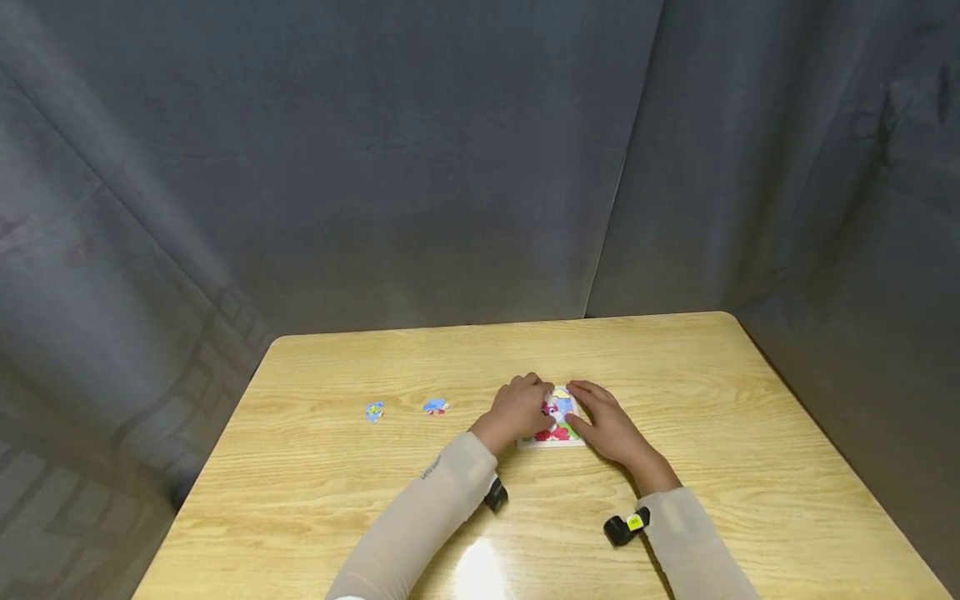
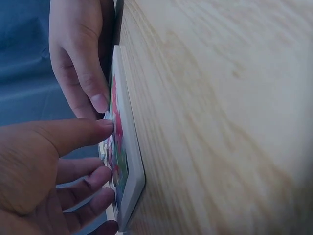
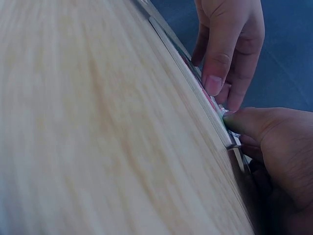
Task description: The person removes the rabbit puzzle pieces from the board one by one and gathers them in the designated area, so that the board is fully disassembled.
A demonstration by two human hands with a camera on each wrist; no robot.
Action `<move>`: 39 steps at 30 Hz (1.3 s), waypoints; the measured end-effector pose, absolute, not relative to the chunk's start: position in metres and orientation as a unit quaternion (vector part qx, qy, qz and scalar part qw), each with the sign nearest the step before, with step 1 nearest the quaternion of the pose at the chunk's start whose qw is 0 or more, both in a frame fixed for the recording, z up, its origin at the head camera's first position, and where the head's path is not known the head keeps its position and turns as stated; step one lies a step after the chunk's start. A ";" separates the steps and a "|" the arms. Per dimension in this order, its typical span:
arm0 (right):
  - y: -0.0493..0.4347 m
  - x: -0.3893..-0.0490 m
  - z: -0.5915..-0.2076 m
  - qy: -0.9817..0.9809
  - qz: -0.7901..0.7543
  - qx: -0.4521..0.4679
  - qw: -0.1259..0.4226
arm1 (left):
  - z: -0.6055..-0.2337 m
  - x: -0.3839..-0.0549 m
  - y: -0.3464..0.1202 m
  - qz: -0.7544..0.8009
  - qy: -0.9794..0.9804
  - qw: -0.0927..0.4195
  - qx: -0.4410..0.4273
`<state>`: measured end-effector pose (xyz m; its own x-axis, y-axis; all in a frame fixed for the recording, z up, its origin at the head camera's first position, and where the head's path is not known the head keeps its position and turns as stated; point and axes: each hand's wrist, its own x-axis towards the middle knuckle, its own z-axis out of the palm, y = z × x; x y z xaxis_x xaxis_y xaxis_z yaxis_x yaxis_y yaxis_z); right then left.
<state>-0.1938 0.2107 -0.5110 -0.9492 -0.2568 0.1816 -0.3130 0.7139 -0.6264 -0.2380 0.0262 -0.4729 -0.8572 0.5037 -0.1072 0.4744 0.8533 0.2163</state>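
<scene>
A small jigsaw puzzle in a white frame (image 1: 558, 443) lies flat on the table between my hands. Its picture shows red, blue, green and yellow parts. From the left, my left hand (image 1: 519, 408) lies over the puzzle's side, covering part of it. In the left wrist view, that thumb and the spread fingertips touch the picture inside the pale rim (image 2: 134, 181). My right hand (image 1: 611, 425) reaches in from the other side, its thumb on the picture and its fingers along the far right corner. Both thumbs come close together over the puzzle in the right wrist view.
Two loose puzzle pieces lie left of my hands: a blue one with a yellow-green spot (image 1: 374, 411) and a blue, white and red one (image 1: 436, 406). The wooden table (image 1: 315, 500) ends at a grey curtain (image 1: 450, 167) behind.
</scene>
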 end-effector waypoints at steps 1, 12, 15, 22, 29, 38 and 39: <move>0.211 -0.194 -0.511 -0.925 0.345 0.154 0.041 | -0.473 -0.238 0.026 0.092 0.959 0.080 0.256; 0.213 -0.196 -0.515 -0.923 0.348 0.157 0.041 | -0.470 -0.241 0.029 0.088 0.959 0.085 0.257; 0.213 -0.197 -0.518 -0.923 0.349 0.159 0.043 | -0.470 -0.242 0.030 0.085 0.961 0.082 0.251; 0.213 -0.196 -0.514 -0.923 0.346 0.161 0.042 | -0.470 -0.244 0.032 0.086 0.962 0.067 0.249; 0.212 -0.195 -0.511 -0.923 0.352 0.155 0.037 | -0.469 -0.245 0.035 0.083 0.963 0.061 0.251; 0.211 -0.196 -0.512 -0.923 0.352 0.153 0.038 | -0.471 -0.245 0.037 0.090 0.962 0.063 0.251; 0.211 -0.196 -0.513 -0.923 0.351 0.153 0.039 | -0.471 -0.245 0.037 0.092 0.961 0.065 0.252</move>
